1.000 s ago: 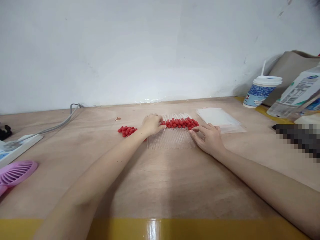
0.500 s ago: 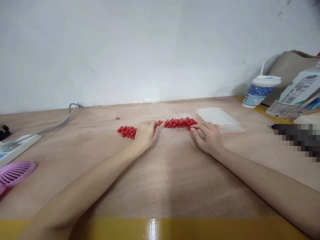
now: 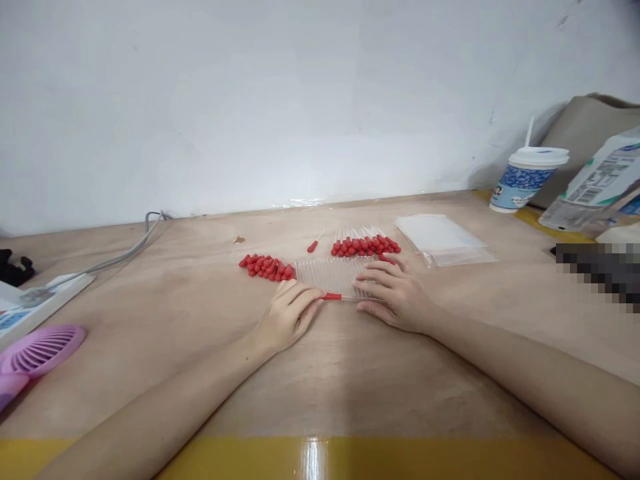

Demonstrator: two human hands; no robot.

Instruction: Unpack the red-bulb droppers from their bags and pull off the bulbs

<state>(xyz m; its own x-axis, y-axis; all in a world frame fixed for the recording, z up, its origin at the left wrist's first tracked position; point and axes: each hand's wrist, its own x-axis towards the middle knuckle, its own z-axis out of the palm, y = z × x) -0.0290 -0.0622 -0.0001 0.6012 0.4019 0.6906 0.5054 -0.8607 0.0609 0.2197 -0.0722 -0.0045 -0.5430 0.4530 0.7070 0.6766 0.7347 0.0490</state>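
My left hand [image 3: 293, 313] is closed, pinching a red rubber bulb [image 3: 333, 297] by its left end. A thin clear tube [image 3: 349, 299] lines up with that bulb and runs under the fingers of my right hand [image 3: 395, 293], which grip it. Whether the tube is inside the bulb is too small to tell. Just beyond both hands lies a row of clear tubes [image 3: 325, 273] side by side. A pile of red bulbs [image 3: 267, 267] sits at its left. Behind the row, droppers [image 3: 365, 247] with red bulbs lie bunched, stems pointing away; a single dropper [image 3: 313, 246] rests apart.
Clear plastic bags [image 3: 440, 232] lie flat at the back right. Farther right stand a lidded paper cup [image 3: 527, 179] with a straw and a plastic bottle [image 3: 590, 187]. At left are a pink fan [image 3: 45, 350], a white power strip [image 3: 60, 300] and a grey cable [image 3: 135, 253].
My left hand has left the single dropper on the table and come nearer with a red bulb. My right hand has moved from the dropper bunch down to a tube.
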